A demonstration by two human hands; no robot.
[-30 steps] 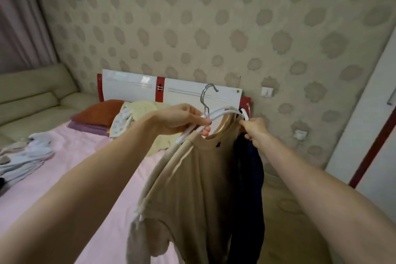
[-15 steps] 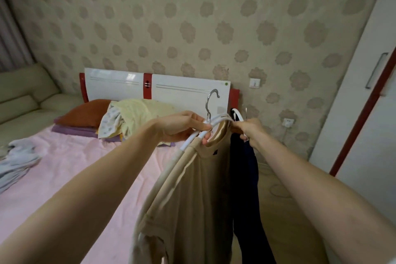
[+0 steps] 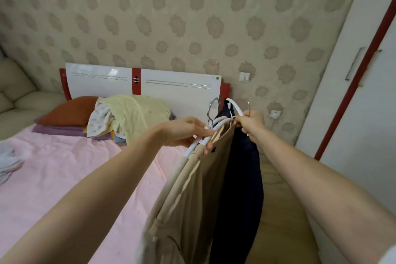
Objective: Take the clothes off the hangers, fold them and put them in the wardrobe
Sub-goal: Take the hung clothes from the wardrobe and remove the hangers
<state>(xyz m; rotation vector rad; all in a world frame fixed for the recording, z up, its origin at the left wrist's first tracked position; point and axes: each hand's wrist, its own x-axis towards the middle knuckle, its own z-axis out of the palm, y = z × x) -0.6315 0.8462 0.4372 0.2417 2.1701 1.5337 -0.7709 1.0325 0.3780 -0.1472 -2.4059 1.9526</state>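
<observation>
Between the two hands, in front of the person and above the bed edge, hang two garments on white hangers. The left hand [image 3: 186, 132] has its fingers curled round the shoulder of the white hanger [image 3: 194, 146] that carries the beige shirt [image 3: 192, 199]. The right hand [image 3: 250, 123] is closed round the tops of the hangers near the metal hooks [image 3: 211, 109], where the dark garment [image 3: 242, 188] also hangs. It seems the hands pull apart to separate the beige one. Pink bed [image 3: 53, 178] lies at the left, free enough for folding, with a yellow cloth pile [image 3: 132, 113] near the headboard [image 3: 177, 90]. The wardrobe [image 3: 364, 113] stands at the right, doors closed, so they must be opened first.
</observation>
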